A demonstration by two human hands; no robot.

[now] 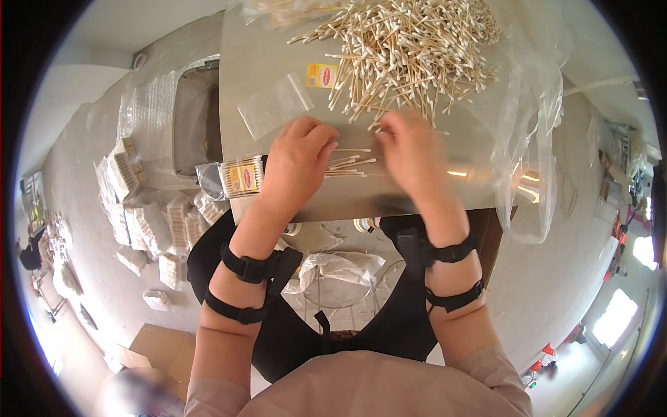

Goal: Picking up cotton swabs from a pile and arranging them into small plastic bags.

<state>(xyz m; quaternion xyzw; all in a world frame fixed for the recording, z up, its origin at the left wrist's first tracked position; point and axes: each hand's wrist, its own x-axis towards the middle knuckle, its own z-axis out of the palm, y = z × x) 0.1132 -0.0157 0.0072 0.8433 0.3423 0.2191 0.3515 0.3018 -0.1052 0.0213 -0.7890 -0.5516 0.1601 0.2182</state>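
Note:
My left hand (pixel 297 158) is over the metal table near its front edge, fingers curled in and thumb against them. A cotton swab (pixel 353 150) reaches out from its fingertips, and several more cotton swabs (pixel 347 167) lie beside it, partly under the hand. My right hand (pixel 411 147), smeared by motion, has bent fingers at the near edge of a large heap of cotton swabs (pixel 417 52) with white tips and wooden sticks. Left of my left hand, a clear bag of cotton swabs with a yellow label (pixel 243 178) lies at the table's corner.
An empty clear zip bag (pixel 274 105) and a yellow card (pixel 322 75) lie left of the heap. Clear plastic sheeting (pixel 531 139) hangs over the table's right side. A grey bin (pixel 197 118) stands at the left; filled packs (pixel 149 226) are piled on the floor.

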